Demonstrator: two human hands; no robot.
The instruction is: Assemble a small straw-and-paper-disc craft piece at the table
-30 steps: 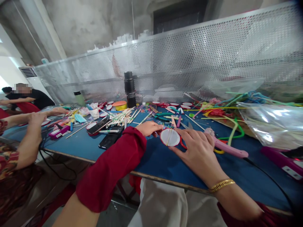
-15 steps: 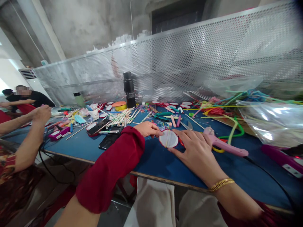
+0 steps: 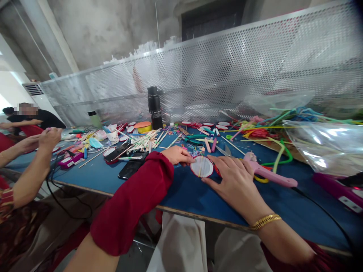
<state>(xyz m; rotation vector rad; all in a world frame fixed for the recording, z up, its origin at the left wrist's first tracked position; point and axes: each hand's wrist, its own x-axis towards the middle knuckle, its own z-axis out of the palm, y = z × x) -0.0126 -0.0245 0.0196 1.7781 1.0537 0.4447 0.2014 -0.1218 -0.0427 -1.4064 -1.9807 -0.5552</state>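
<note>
At the far left, a co-worker's hands (image 3: 50, 138) are meeting above the blue table (image 3: 181, 192), with a purple power strip (image 3: 70, 160) lying just beside them. A light green bottle (image 3: 95, 119) is standing farther back, and a white cup (image 3: 113, 136) is sitting nearer. Two dark phones (image 3: 130, 170) are lying next to a loose heap of thin sticks (image 3: 147, 141), while a black bottle (image 3: 154, 109) is standing upright behind. The person's left hand (image 3: 179, 155) is reaching in with its fingers bunched narrowly at the upper left rim of a white disc (image 3: 202, 167); I cannot tell whether they are pinching it. The disc, red-edged, is showing a thin pale strip across its face and is lying between the two hands, over the table's middle. The right hand (image 3: 234, 170) is holding the disc's right side, thumb below and forefinger above. Scissors (image 3: 227, 150) are lying beyond its fingers, and a pink glue gun (image 3: 272, 175) is resting just to its right. Farther right, clear plastic (image 3: 326, 147) is spreading behind a second power strip (image 3: 337, 192).
</note>
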